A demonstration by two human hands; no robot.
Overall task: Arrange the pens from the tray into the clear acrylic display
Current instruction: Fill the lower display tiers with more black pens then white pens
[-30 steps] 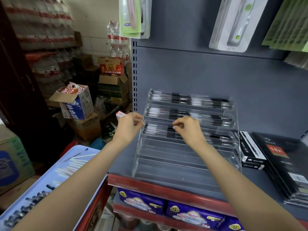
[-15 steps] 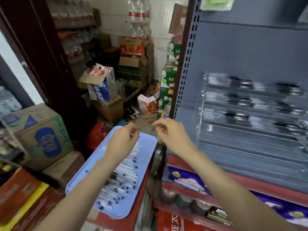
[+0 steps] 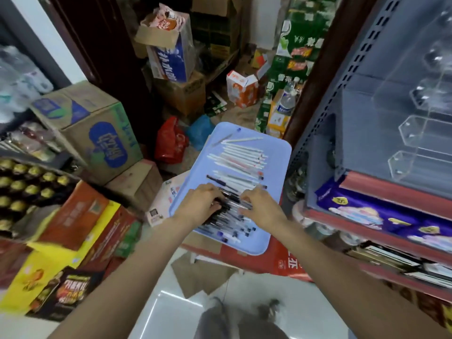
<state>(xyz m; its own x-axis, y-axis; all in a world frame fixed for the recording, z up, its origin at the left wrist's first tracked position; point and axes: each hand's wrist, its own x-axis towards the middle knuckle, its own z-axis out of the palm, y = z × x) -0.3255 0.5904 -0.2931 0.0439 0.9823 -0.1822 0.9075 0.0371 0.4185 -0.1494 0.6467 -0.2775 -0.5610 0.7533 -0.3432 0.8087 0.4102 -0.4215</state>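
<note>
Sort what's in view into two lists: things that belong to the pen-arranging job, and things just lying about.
Job: blue tray; black-capped pens; white pens; clear acrylic display; left hand; right hand.

Lying about: cardboard box; red bag; purple packs.

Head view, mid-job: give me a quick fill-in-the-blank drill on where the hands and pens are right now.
1. Both hands, left hand and right hand, are down on the pens in the ____ tray.
2. The clear display stands on the shelf to the ____ of the tray.
3. The pens under the hands are mostly ____, unlike the white pens at the far end.

Missing words: blue; right; black
</note>
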